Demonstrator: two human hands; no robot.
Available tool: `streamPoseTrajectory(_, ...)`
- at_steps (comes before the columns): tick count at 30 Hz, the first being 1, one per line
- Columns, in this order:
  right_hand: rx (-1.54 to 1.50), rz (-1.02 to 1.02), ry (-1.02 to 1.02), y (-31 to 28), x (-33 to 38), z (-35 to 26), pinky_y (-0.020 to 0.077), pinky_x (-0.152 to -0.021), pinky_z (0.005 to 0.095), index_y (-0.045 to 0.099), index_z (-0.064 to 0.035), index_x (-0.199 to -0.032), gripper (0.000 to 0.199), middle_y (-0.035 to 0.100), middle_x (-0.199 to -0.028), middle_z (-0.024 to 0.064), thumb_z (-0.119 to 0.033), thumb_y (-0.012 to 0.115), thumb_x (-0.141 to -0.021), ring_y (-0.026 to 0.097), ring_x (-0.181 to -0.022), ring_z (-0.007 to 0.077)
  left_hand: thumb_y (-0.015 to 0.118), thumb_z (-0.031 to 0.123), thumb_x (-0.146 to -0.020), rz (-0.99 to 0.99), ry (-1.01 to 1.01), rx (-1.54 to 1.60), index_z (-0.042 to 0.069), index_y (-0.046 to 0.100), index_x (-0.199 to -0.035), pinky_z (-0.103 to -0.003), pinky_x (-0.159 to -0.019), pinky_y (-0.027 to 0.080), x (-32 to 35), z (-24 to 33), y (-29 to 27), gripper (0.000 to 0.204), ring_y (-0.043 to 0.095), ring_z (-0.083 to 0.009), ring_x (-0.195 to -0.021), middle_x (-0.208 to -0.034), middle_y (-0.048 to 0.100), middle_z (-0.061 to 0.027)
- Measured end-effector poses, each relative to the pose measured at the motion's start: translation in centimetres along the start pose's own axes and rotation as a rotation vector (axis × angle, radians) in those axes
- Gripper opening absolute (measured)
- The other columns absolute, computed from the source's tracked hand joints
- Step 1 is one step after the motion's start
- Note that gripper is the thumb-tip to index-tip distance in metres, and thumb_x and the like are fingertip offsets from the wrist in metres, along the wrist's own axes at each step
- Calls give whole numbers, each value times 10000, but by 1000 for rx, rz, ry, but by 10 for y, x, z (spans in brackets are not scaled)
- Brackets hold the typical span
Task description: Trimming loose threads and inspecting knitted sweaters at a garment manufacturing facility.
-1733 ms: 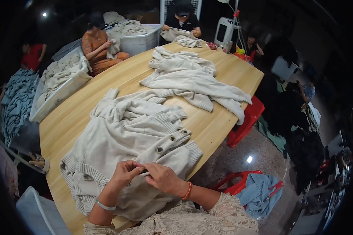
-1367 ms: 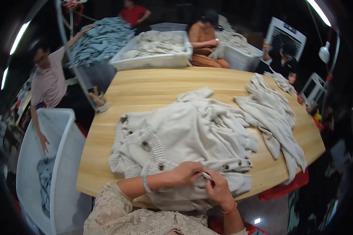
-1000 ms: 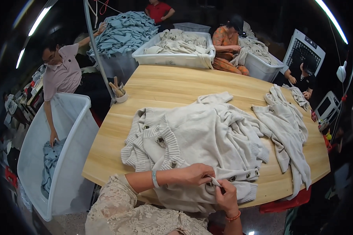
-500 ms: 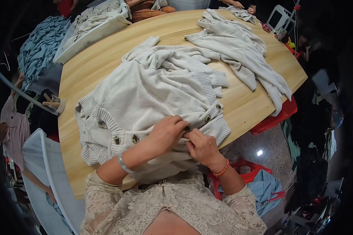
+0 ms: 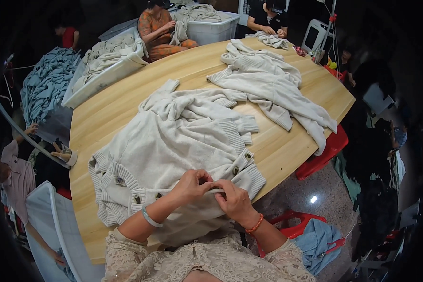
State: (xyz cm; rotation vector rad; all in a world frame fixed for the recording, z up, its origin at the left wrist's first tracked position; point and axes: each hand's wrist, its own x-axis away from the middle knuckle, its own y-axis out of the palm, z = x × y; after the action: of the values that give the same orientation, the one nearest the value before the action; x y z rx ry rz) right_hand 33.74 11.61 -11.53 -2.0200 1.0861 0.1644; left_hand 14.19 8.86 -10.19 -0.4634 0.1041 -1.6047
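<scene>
**Working the button band on the cream cardigan**

Head view, only one I've got: left hand [image 5: 190, 184] and right hand [image 5: 234, 201] both pinched shut on the near hem of the cream cardigan [image 5: 174, 141], spread on the wooden table [image 5: 103, 113]. Looks like button checking; next I'd guess sliding along to the neighbouring button [image 5: 235, 170].

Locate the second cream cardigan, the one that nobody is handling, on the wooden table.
In the head view, the second cream cardigan lies spread on the far right part of the wooden table, beyond the cardigan under the person's hands, one sleeve trailing over the right edge.
</scene>
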Motion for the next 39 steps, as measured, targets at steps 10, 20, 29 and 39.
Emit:
streamPoseTrajectory(10, 39, -75, 18, -4, -3, 5, 529, -715, 415, 594, 17, -1148, 368, 633, -947, 194, -73, 684, -803, 637, -819, 365, 712, 171, -821, -48, 379, -243, -5, 675, -1030, -397, -762, 515, 25, 9, -9, 276, 651, -318, -859, -943, 650, -150)
streamPoseTrajectory(20, -121, -188, -46, -1, -7, 0, 503, -691, 391, 638, 3, -1127, 336, 628, -885, 171, 55, 589, -799, 627, -768, 346, 647, 90, -840, 38, 375, -371, 32, 669, -1010, -445, -756, 499, 41, -15, -5, 181, 631, -364, -876, -932, 630, -131)
streamPoseTrajectory(29, -242, -292, 128, 9, 2, -22, 492, -601, 394, 642, -37, -995, 154, 630, -836, 152, -74, 654, -846, 637, -718, 343, 696, 145, -815, 68, 370, -397, 64, 680, -931, -436, -695, 508, 63, -24, -30, 143, 636, -366, -790, -838, 654, -133)
streamPoseTrajectory(39, 163, -220, 164, -18, 32, 8, 516, -622, 418, 611, -66, -960, 115, 624, -872, 113, -114, 658, -866, 650, -726, 336, 700, 38, -755, 317, 629, -832, 53, 628, -980, -418, -740, 470, 47, 9, -10, 236, 580, -315, -820, -917, 602, -116)
